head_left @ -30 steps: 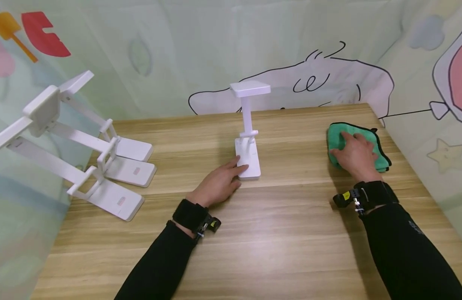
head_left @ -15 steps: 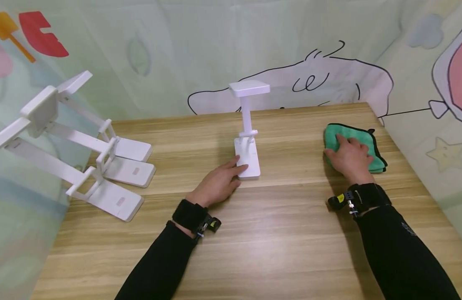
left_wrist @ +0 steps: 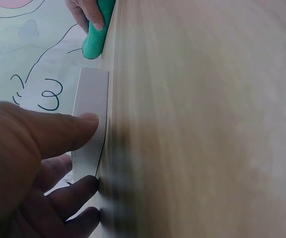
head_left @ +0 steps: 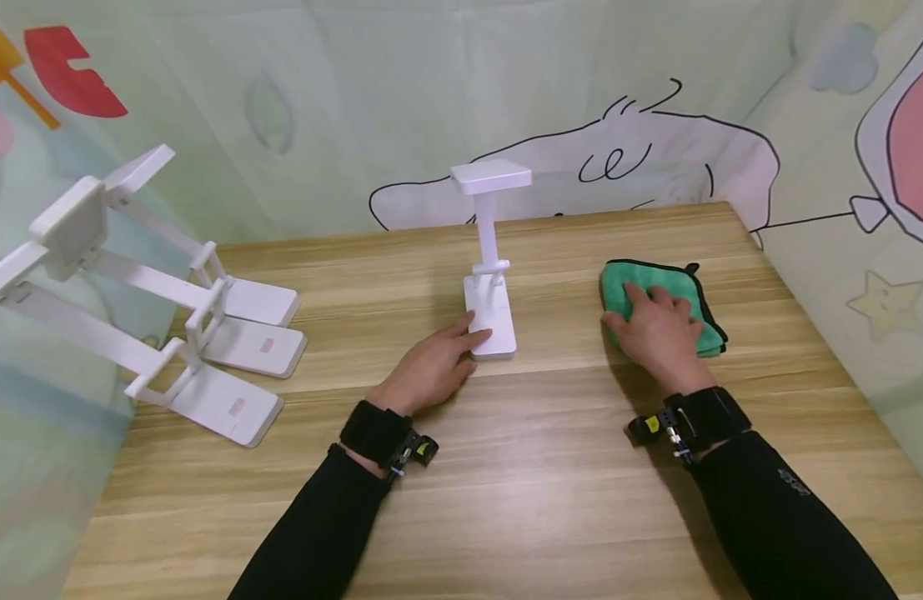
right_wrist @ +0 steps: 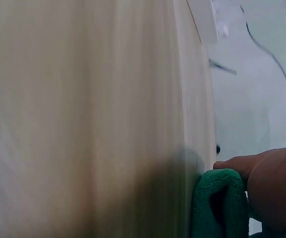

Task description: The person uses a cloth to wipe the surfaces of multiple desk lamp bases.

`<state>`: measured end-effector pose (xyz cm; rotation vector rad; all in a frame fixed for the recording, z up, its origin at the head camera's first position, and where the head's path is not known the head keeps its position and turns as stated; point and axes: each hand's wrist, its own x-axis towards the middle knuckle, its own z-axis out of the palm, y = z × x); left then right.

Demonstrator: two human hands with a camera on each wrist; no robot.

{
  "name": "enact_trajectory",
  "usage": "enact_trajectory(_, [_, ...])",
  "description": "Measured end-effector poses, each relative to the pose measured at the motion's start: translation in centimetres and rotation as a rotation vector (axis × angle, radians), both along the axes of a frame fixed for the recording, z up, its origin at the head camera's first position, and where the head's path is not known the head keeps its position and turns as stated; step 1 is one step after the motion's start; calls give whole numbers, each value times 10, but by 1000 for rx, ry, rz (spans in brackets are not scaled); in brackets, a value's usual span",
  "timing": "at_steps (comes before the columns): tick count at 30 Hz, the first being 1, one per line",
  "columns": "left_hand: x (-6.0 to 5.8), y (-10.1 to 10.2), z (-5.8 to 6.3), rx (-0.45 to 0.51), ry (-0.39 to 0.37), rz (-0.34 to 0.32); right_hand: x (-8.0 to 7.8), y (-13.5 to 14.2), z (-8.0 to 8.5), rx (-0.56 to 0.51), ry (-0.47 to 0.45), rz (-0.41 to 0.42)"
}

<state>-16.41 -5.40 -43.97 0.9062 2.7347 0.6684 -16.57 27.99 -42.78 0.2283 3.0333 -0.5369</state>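
A white desk lamp [head_left: 489, 308] stands upright at mid-table, its head raised over the rear end of its base. My left hand [head_left: 427, 367] touches the near left part of that base with fairly straight fingers; in the left wrist view the thumb [left_wrist: 68, 131] lies across the base's end [left_wrist: 90, 104]. To the right, my right hand [head_left: 659, 337] rests on a folded green cloth [head_left: 656, 279] with black edging, its fingers spread over the top. The right wrist view shows the cloth's folded edge [right_wrist: 219, 203] beside the thumb [right_wrist: 276, 183].
Three more white desk lamps [head_left: 228, 404] stand in a row at the left, their arms leaning toward the left wall. A printed curtain [head_left: 318, 108] hangs behind the wooden table [head_left: 551, 492] and along its sides.
My right hand has slid the green cloth leftward and slightly nearer, toward the middle lamp. The left hand and that lamp keep their places; the whole view shifts slightly.
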Motion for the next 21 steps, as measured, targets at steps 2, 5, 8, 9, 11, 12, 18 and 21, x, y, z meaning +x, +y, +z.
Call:
enact_trajectory(2, [0,0,0,3,-1,0,4,-8,0,5,15,17])
enact_trajectory(5, [0,1,1,4,-3,0,9,-19,0,11,39,44])
enact_trajectory(8, [1,1,1,1,-3,-1,12,-25,1,6,81,60])
enact_trajectory(9, [1,1,1,1,-2,-3,13,-26,1,4,102,58])
enact_trajectory(11, [1,1,1,2,0,-8,14,-25,1,10,139,49])
enact_trajectory(12, [0,1,0,2,0,-12,14,-24,1,11,149,42])
enact_trajectory(18, [1,2,1,-17,-16,-10,16,-22,-2,59,101,43])
enact_trajectory(21, [1,2,2,-27,-24,-4,15,-25,-2,92,98,70])
